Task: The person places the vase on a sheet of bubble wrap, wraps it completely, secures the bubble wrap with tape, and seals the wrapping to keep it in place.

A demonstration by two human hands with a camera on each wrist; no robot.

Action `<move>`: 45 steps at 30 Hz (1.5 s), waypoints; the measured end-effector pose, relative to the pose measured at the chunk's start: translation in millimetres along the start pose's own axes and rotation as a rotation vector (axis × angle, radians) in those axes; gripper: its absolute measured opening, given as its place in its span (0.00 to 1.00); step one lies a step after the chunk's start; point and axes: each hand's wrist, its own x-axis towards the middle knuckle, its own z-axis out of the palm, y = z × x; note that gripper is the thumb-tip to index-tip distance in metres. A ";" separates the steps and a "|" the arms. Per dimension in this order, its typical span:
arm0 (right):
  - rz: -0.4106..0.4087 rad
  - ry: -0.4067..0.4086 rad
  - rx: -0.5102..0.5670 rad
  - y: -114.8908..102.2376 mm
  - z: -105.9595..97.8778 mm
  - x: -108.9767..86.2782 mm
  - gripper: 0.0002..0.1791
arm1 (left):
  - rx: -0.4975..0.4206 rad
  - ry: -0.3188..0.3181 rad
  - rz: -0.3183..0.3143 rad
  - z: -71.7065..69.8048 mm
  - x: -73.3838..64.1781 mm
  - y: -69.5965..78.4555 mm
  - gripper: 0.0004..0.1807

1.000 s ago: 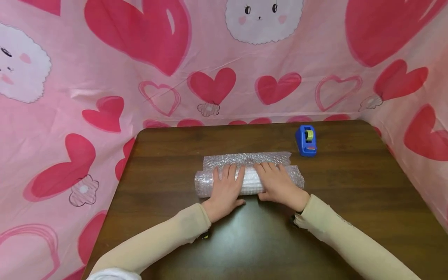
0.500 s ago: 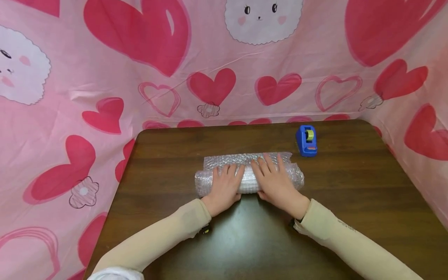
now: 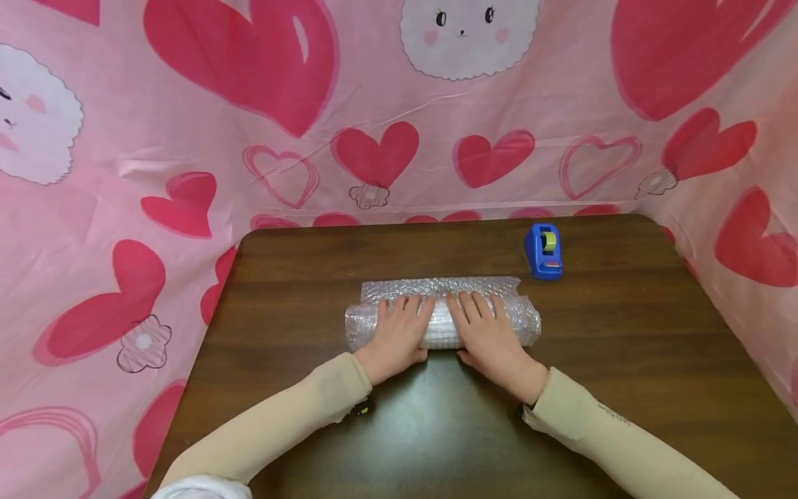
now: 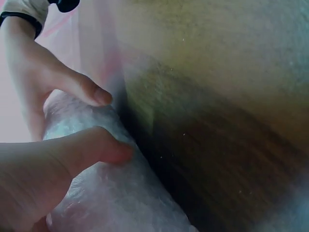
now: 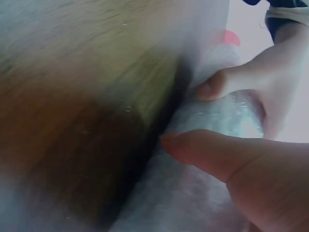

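A roll of bubble wrap [image 3: 441, 331] lies crosswise on the table, with a loose flat end [image 3: 430, 285] sticking out along its far side. Over its left half, my left hand [image 3: 399, 341] grips it, fingers across the top and thumb on the near side. My right hand [image 3: 492, 341] holds the right half the same way. In the left wrist view, the left thumb [image 4: 96, 150] presses the clear plastic [image 4: 125, 203]; the right thumb [image 5: 203, 150] does likewise in the right wrist view. Whatever is inside the roll is hidden.
A blue tape dispenser [image 3: 544, 253] with a yellowish roll of tape stands beyond the wrap, to the right. The dark wooden table [image 3: 299, 256] has rounded far corners. Pink heart-patterned cloth [image 3: 430, 173] hangs behind and at both sides.
Both thumbs have come in against the roll's near side. My right fingers reached forward over the flat end, then drew back onto the roll. The flat end shows slightly less.
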 end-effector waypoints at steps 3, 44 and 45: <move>-0.002 0.029 0.027 3.7 3.3 0.9 0.56 | -0.005 -0.025 -0.004 -0.6 2.5 -1.4 0.54; -0.100 -0.019 0.048 21.3 -10.3 19.8 0.57 | 0.131 0.078 0.027 12.7 5.5 -3.4 0.52; -0.092 -0.021 0.040 21.1 -9.9 18.9 0.58 | 0.125 0.080 0.033 12.3 6.8 -3.7 0.52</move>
